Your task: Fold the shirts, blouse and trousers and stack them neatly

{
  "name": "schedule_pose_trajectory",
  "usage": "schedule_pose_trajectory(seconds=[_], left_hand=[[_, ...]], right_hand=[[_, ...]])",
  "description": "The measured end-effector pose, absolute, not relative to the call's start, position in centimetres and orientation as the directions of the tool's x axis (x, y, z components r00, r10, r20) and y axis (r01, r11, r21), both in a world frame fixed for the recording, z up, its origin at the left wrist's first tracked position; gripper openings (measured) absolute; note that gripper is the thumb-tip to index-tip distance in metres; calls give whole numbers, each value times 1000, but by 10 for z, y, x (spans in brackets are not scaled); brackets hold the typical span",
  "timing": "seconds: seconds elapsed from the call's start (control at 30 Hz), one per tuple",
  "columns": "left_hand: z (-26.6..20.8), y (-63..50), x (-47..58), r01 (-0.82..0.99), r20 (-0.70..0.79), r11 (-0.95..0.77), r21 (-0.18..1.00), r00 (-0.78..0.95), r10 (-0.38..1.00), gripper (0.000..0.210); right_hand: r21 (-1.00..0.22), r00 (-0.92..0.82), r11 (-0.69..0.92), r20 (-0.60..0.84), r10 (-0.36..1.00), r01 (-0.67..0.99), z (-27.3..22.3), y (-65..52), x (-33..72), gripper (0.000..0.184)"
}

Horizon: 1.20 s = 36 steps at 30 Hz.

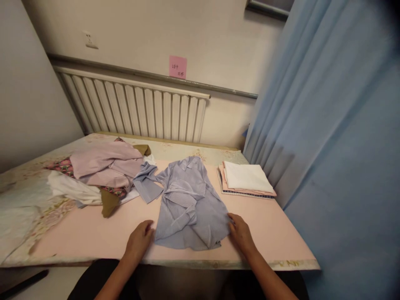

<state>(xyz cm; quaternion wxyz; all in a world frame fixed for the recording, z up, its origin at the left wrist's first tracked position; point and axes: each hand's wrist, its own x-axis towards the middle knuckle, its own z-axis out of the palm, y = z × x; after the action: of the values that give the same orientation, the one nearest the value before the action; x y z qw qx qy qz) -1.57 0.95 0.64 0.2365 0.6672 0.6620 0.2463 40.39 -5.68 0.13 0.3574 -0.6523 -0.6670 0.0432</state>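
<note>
A blue-grey, finely striped long-sleeved shirt [208, 221] lies spread in front of me, its collar toward the wall and its hem toward me. One sleeve stretches out to the left, and folds of cloth bunch across its middle. My right hand [241, 234] is closed on the shirt's lower right edge, thumb and fingers together. At the lower left corner of the hem, my left hand [140, 241] is closed with curled fingers against the cloth; its fingertips are partly hidden.
Rumpled clothes [104, 162] in pink, white, olive and red pattern lie heaped at left. A folded stack [248, 177], white on top, sits at right on the pink sheet [281, 233]. A radiator [140, 108] stands behind; a blue curtain [337, 137] hangs at right.
</note>
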Motion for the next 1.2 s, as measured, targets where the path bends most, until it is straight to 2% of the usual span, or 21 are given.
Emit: schedule_pose_trajectory(seconds=[0.1,0.2,0.3,0.47,0.7,0.97,1.07,1.2], left_hand=[[-7,-3,-32,727,11,-35,686,37,999,37],[-7,-13,-27,716,13,-90,693,112,994,48],[1,-20,-11,800,31,-139,583,149,988,55],[3,-20,6,894,128,-193,404,154,980,42],[-7,-16,6,916,216,-224,332,157,964,31],[10,-23,29,972,117,-123,198,101,988,33],[14,-24,19,974,59,-62,216,51,997,34],[12,-26,-17,953,83,12,301,-39,996,31]], right_hand=[[-525,202,44,401,893,850,-12,-72,429,32],[-494,226,13,420,879,869,-21,-83,436,30],[-492,230,23,448,864,870,-22,-86,432,28],[-508,211,52,447,869,860,-16,-84,423,27],[-497,271,-30,420,866,867,-8,-82,416,20],[-329,264,-129,411,872,936,-6,-69,397,21],[-299,312,-199,400,862,933,-7,-71,402,22],[-268,387,-295,416,823,917,-10,-80,414,23]])
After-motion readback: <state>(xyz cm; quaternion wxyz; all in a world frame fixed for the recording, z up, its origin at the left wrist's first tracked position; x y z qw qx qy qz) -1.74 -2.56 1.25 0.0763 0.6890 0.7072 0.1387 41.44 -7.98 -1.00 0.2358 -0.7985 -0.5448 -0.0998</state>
